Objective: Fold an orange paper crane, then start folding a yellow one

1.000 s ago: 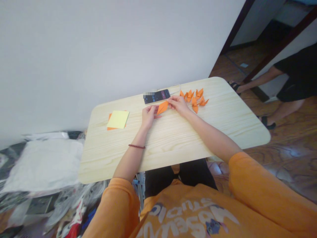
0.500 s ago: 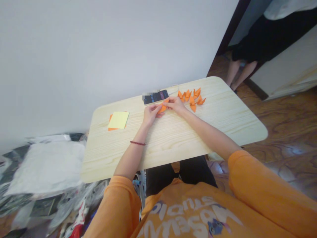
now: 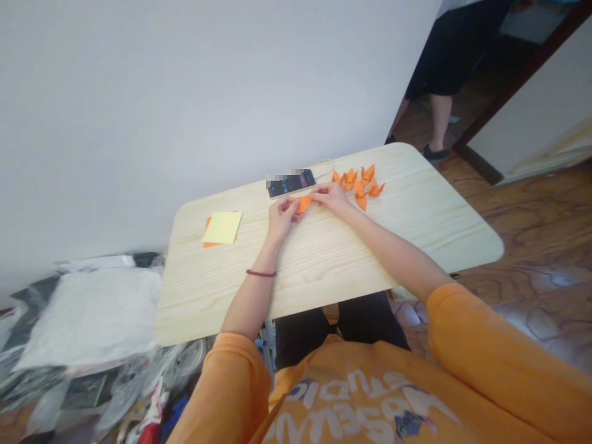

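Observation:
Between my two hands is a folded piece of orange paper [image 3: 303,203], held just above or on the table. My left hand [image 3: 282,217] pinches its left side, and the fingers of my right hand [image 3: 329,196] are closed on its right end. The fingertips hide part of the folds. Right of my right hand stand several folded orange paper cranes [image 3: 359,188] in a loose cluster. Just behind my hands lies a phone [image 3: 292,183] with a lit dark screen.
A yellow sheet on orange paper [image 3: 222,227] lies at the left of the pale wooden table [image 3: 333,265]. A white cable [image 3: 326,165] runs behind the phone. Bags and a white bundle [image 3: 95,317] sit left of the table. A person [image 3: 444,80] stands in the doorway.
My right fingers have shifted slightly right along the orange paper, and more of it shows between my hands. The person in the doorway has moved left, toward the wall edge.

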Demonstrator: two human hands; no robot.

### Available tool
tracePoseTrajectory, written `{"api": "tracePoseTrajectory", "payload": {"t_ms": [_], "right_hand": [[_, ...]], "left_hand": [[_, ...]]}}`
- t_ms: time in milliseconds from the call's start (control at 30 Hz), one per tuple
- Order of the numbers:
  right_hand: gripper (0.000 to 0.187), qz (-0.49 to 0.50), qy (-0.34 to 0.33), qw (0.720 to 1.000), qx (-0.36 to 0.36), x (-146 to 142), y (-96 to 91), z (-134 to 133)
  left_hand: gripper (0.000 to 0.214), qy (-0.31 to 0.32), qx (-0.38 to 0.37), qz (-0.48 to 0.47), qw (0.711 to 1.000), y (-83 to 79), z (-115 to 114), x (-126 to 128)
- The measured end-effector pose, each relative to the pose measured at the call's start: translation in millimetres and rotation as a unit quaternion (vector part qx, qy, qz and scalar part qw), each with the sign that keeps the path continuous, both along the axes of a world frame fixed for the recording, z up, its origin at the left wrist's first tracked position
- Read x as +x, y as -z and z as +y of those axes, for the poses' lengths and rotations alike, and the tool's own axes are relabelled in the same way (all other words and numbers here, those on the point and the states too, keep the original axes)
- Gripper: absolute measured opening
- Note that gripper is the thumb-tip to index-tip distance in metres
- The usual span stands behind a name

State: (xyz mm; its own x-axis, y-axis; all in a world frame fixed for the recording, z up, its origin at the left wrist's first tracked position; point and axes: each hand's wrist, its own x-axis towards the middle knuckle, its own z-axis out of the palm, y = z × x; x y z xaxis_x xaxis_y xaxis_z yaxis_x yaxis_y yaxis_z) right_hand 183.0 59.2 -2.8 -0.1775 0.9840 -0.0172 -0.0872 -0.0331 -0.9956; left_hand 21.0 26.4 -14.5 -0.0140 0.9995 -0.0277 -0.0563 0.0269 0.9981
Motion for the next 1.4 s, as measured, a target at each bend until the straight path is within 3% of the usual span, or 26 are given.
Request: {"api": "tracePoseTrajectory", "payload": {"t_ms": [233,400,533,900,1167,1400], "right_hand": [[0.018,0.049,0.084,0.995,-0.019,2,8.6,6],[0.031,0.062,0.037,0.997,-0.009,-4,5.3,-2],[0.04,0.037,0.016,0.999,0.006,-9,1.8,-8],[0.03,0.031,0.046,0.998,0.039,-7,4.1,-6],[0.018,-0.049,0.079,0.988,0.126,-7,5.1,-11],[0.017,-0.064,0.084,0.986,0.132,-7,3.4,-12]], "left_hand": [[0.025,-0.093,0.022,-0.056,0.994,6.0,5,-8],[0.018,-0.162,0.049,-0.066,0.983,12.7,11,-2],[0.022,-0.154,0.059,-0.083,0.983,11.9,9,7],[0.033,-0.079,0.033,-0.063,0.994,5.5,1,12],[0.034,-0.079,0.035,-0.067,0.994,3.1,-2,14],[0.026,-0.075,0.027,-0.093,0.992,2.3,-3,15]]}}
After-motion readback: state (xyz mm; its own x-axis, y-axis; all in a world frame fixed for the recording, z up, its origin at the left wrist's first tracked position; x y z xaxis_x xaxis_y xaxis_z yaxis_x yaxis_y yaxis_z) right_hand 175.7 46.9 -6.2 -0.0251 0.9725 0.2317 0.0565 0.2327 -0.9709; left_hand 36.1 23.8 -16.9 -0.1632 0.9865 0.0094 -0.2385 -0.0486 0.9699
